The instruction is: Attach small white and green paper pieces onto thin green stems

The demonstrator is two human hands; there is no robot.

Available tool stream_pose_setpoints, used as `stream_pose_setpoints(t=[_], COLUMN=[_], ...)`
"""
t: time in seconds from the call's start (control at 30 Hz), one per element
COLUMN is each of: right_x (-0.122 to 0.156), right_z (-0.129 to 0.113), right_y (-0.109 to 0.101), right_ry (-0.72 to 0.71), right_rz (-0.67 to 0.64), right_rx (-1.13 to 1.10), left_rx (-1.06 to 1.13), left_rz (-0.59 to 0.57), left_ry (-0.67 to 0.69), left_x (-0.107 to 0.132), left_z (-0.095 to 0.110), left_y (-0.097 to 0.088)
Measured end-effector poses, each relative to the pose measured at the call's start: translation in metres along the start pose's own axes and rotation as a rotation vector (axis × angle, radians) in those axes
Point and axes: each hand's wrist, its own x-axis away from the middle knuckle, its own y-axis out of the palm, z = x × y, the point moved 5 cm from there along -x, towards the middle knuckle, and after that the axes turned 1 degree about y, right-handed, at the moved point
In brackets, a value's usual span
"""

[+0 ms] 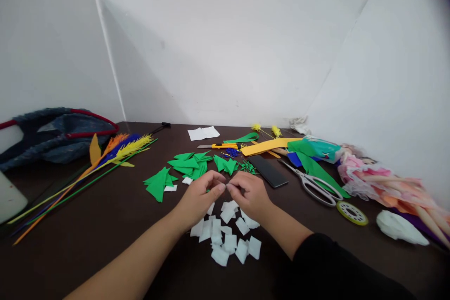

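My left hand (207,193) and my right hand (249,193) meet fingertip to fingertip above the dark table, thumbs and index fingers pinched together. Whatever lies between the fingertips is too small or hidden to make out. Right below them spreads a loose pile of small white paper squares (230,243). Just beyond the hands lie green paper leaf shapes (190,164), with another green cluster (160,185) to the left. Two white pieces (170,188) rest beside these leaves. Fringed green bits (247,167) lie past my right hand, next to a black phone (269,171).
Scissors (316,185), a tape roll (352,213) and dolls (383,178) lie at right. A yellow cutter (225,146) with its blade out and a yellow paper strip (267,146) are farther back. Coloured paper stems (87,173) and a dark blue bag (66,136) occupy the left.
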Motion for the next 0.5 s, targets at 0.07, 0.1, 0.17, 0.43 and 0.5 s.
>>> stream_pose_setpoints(t=[0.07, 0.1, 0.17, 0.43, 0.5], right_x=[0.000, 0.000, 0.001, 0.003, 0.003], right_z=[0.003, 0.003, 0.004, 0.002, 0.000], right_y=[0.001, 0.002, 0.002, 0.004, 0.003], right_ry=[0.067, 0.089, 0.119, 0.072, 0.040], right_rz=[0.002, 0.003, 0.003, -0.025, -0.025], right_rx=[-0.012, -0.021, -0.038, -0.006, 0.007], left_rx=[-0.119, -0.180, -0.299, -0.301, -0.089], left_rz=[0.004, 0.017, 0.052, 0.046, -0.004], left_ry=[0.075, 0.103, 0.160, 0.098, -0.010], left_x=[0.001, 0.001, 0.002, 0.003, 0.003], left_z=[0.006, 0.008, 0.013, 0.008, -0.001], left_y=[0.001, 0.001, 0.000, 0.000, 0.003])
